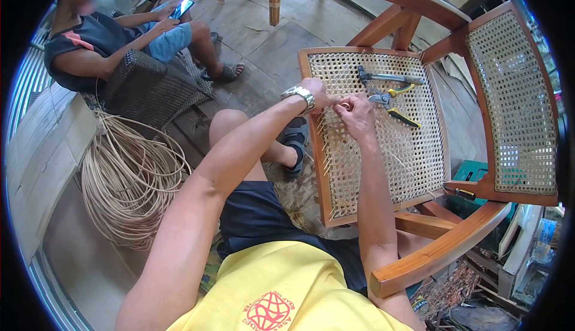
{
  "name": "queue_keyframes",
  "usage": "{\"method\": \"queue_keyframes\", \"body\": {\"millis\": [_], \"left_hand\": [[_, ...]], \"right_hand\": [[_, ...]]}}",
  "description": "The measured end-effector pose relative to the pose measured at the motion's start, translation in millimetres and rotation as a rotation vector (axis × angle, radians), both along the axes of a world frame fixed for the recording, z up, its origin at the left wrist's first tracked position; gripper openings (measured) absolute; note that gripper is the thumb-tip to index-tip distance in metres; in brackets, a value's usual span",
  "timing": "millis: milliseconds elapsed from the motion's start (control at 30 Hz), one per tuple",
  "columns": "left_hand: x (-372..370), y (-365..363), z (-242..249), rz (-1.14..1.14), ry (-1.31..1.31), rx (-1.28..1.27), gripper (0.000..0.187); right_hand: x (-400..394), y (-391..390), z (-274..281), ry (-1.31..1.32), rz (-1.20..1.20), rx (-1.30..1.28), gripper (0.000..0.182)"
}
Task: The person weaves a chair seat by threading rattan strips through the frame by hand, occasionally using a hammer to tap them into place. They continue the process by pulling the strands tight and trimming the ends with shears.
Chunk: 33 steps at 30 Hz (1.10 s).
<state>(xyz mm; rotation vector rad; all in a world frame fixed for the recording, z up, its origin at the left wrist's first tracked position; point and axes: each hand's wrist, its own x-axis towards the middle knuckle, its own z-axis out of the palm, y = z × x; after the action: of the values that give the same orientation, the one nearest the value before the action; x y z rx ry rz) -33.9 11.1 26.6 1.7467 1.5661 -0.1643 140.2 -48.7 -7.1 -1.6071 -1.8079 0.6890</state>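
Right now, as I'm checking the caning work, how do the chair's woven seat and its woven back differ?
The woven seat faces the camera with both hands on it, left hand beside right hand; the woven back stands off to the right, untouched. The seat carries pliers and a metal tool; the back carries nothing. Loose strand ends stick out along the seat's left edge; the back's edges look neat. Both are pale open-mesh cane in reddish wooden frames.

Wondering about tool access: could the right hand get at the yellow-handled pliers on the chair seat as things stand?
Probably yes: the right hand rests on the woven seat beside the yellow-handled pliers, with nothing between them.
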Motion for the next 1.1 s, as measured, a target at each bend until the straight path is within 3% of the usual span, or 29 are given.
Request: {"method": "queue_keyframes", "body": {"millis": [33, 100, 167, 233, 267, 333, 367, 433, 500, 567, 633, 700, 733, 833, 1000, 1100], "left_hand": [[-0.2, -0.6, -2.0, 0.0, -0.002, 0.004, 0.056], [-4.2, -2.2, -2.8, -0.071, 0.161, 0.265, 0.051], [-24.7, 1.5, 26.3, -0.045, 0.254, 0.31, 0.051], [-60.8, 10.2, 44.3, -0.062, 0.315, 0.54, 0.053], [-63.7, 17.3, 53.7, -0.059, 0.322, 0.542, 0.053], [-69.8, 21.3, 79.3, -0.103, 0.13, 0.228, 0.052], [-69.0, 16.3, 87.5, -0.095, 0.136, 0.226, 0.052], [-55.0, 4.6, 96.6, -0.028, -0.139, 0.247, 0.046], [-50.1, 5.6, 80.7, 0.011, -0.161, 0.259, 0.044], [-45.0, 7.4, 56.8, 0.057, -0.171, 0.264, 0.037], [-37.9, 6.1, 28.0, -0.046, -0.042, 0.308, 0.026], [-29.5, 0.6, 12.1, -0.172, 0.164, 0.431, 0.021], [-24.1, 2.5, 12.2, -0.144, 0.182, 0.229, 0.022], [-14.1, -5.0, 20.1, -0.21, 0.278, 0.388, 0.022], [6.7, -7.1, 45.7, -0.261, 0.338, 0.429, 0.024], [12.0, -1.2, 31.1, -0.322, 0.307, 0.415, 0.022]], "right_hand": [[0.9, -1.4, 0.9, 0.058, 0.007, -0.002, 0.014], [5.0, -3.3, -1.4, 0.088, 0.011, 0.01, 0.014], [6.9, -4.3, -2.4, 0.125, 0.01, 0.016, 0.014], [4.9, -3.0, -1.0, 0.154, -0.021, -0.038, 0.015], [0.6, -0.3, -1.3, 0.159, -0.016, -0.036, 0.015], [-14.9, 5.5, -4.2, 0.251, -0.079, 0.098, 0.02], [-20.3, 8.2, -4.1, 0.257, -0.07, 0.096, 0.02], [-25.6, 11.3, 0.7, 0.807, 0.132, -0.201, 0.024], [-20.3, 15.1, -2.5, 0.792, 0.109, -0.217, 0.023], [-16.0, 17.8, -9.3, 0.596, -0.091, -0.144, 0.019], [-13.6, 16.5, -8.4, 0.511, -0.141, -0.121, 0.018], [-18.0, 14.3, -5.8, 0.123, -0.166, 0.025, 0.02], [-20.3, 14.5, -5.2, 0.073, -0.173, 0.021, 0.021], [-16.6, 16.5, -7.7, -0.002, -0.212, 0.096, 0.021], [-5.7, 15.1, -2.9, 0.004, -0.202, 0.06, 0.018], [-3.3, 17.3, -4.3, -0.021, -0.178, 0.007, 0.019]]}}
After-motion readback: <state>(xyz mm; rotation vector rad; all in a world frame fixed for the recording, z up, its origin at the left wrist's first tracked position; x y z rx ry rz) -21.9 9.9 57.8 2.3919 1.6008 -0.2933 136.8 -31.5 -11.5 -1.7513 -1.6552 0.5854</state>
